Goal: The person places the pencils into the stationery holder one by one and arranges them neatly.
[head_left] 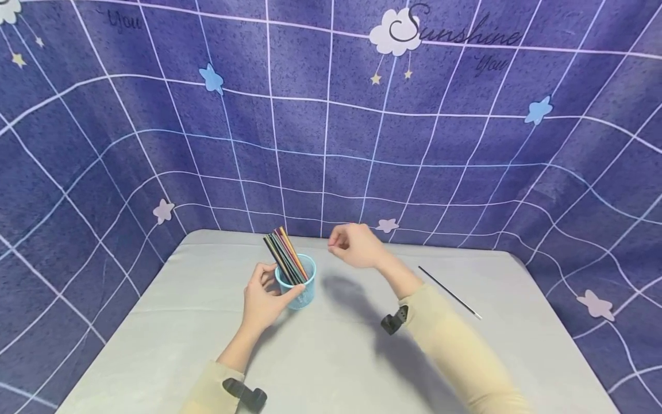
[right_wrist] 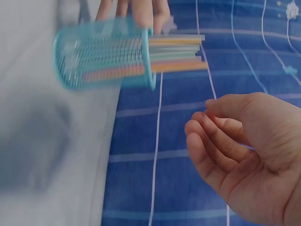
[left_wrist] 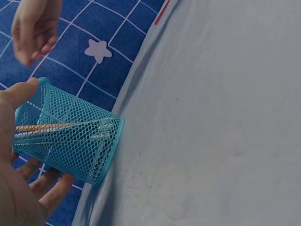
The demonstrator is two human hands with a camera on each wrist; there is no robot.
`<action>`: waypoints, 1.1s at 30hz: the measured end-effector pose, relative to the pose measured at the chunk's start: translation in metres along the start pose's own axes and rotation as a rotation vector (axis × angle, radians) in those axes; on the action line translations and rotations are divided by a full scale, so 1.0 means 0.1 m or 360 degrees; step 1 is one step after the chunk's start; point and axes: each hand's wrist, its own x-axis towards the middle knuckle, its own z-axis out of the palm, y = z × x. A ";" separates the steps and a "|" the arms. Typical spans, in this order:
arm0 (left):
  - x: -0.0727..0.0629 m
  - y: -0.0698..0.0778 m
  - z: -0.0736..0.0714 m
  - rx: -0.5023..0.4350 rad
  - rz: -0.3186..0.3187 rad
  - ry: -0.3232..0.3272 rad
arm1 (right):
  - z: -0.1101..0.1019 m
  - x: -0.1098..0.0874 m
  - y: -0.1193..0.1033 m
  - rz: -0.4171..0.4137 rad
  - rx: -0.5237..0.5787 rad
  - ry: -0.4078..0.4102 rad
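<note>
A light-blue mesh pen cup (head_left: 305,294) stands on the table, leaning bunch of thin, pencil-like coloured sticks (head_left: 284,256) poking out of its top. My left hand (head_left: 262,302) holds the cup from the left, thumb along the near rim and fingers round the far side. In the left wrist view the mesh cup (left_wrist: 77,134) shows sticks inside through its wall. My right hand (head_left: 357,246) hovers right of the cup, apart from it. Its fingers (right_wrist: 211,141) are loosely bent, thumb near the index fingertip, with nothing visible between them.
One thin dark stick (head_left: 450,292) with a pale tip lies on the light grey tablecloth (head_left: 331,362), to the right beyond my right forearm. A dark blue grid-patterned curtain (head_left: 331,138) with stars and clouds rises behind the table and along both sides.
</note>
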 end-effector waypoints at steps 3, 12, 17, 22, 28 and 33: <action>-0.01 -0.01 -0.01 0.0000 0.0000 0.0000 | -0.14 -0.14 0.17 0.0071 -0.0022 -0.0024; -0.01 -0.01 0.02 -0.0027 -0.0017 0.0055 | -0.50 -0.54 0.66 0.0267 -0.0207 0.0040; -0.01 0.00 0.04 0.0004 -0.0022 0.0042 | -0.64 -0.75 0.80 0.0386 -0.0243 0.0060; 0.00 -0.02 0.01 -0.0029 0.0017 0.0022 | -0.66 -0.95 0.96 0.0421 -0.0287 0.0076; -0.01 0.00 0.01 -0.0030 0.0015 0.0020 | -0.64 -1.15 1.10 0.0406 -0.0332 0.0077; -0.01 0.01 0.02 -0.0018 0.0007 0.0015 | -0.57 -1.29 1.21 0.0382 -0.0355 0.0086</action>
